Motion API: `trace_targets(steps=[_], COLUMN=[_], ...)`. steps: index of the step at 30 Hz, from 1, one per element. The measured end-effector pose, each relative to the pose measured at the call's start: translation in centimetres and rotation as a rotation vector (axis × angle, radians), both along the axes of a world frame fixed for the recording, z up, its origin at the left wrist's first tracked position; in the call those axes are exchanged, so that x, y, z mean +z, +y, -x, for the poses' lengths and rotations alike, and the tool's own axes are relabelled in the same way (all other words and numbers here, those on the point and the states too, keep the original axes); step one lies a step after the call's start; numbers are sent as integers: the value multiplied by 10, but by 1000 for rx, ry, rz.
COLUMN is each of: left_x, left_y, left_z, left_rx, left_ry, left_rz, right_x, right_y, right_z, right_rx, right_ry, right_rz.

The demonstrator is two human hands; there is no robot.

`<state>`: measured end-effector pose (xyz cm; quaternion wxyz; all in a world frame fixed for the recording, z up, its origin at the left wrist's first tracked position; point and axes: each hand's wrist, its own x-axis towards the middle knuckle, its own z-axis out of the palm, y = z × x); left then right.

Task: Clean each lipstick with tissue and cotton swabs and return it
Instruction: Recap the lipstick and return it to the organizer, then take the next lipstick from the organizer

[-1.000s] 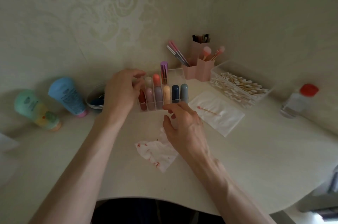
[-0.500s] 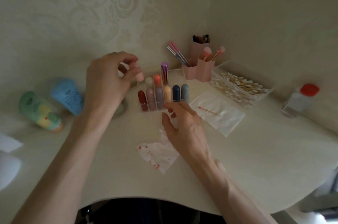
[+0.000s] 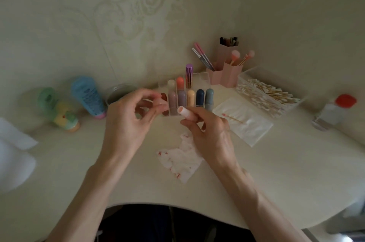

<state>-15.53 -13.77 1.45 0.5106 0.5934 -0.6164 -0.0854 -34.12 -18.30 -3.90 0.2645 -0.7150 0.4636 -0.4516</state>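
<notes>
My right hand (image 3: 212,137) grips a pale pink lipstick tube (image 3: 186,113), its open end pointing up and left. My left hand (image 3: 128,121) is just left of it and pinches a small pale pink piece, apparently the lipstick's cap (image 3: 161,103); it is blurred. Behind both hands stands a clear organizer (image 3: 203,77) with several lipsticks (image 3: 190,98) upright in it. A red-stained tissue (image 3: 177,162) lies crumpled on the table below my right hand. A used cotton swab (image 3: 232,117) rests on a clean folded tissue (image 3: 248,127) to the right.
A clear box of cotton swabs (image 3: 266,94) and a pink brush holder (image 3: 227,72) stand at the back right. A red-capped bottle (image 3: 334,112) is far right. A blue tube (image 3: 87,96), a green tube (image 3: 58,110) and a jar (image 3: 118,91) are at the left.
My left hand lifted a pink lipstick out of the organizer and brought it toward me. My right hand rose from the table and took hold of the tube; the two pieces are now apart.
</notes>
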Motion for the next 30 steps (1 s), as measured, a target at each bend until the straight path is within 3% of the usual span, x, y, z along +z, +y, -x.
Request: trace_targets(steps=[3,6,14,20,25,30], left_x=[-17,-39,-52,-39,-43,-44], left_y=[4,6,7,8,3,5], left_z=[-12,-19,-21,8,20,22], left_rx=[-10,27,65,-111,-86,-100], left_ry=[-186,-305,-317,301,503,583], left_rz=[-187,-235,-166,-115,-72,-34], right_x=[2,3,-3,2,0,-3], right_y=[0,0,-1,3,3,0], right_z=[1,-3,-5,-6,-7,-9], right_rx=[-27,-47,28,133,182,307], right_ry=[22,32,49,-12,-10,-77], right_rz=[-7,-35,8,80,84,-12])
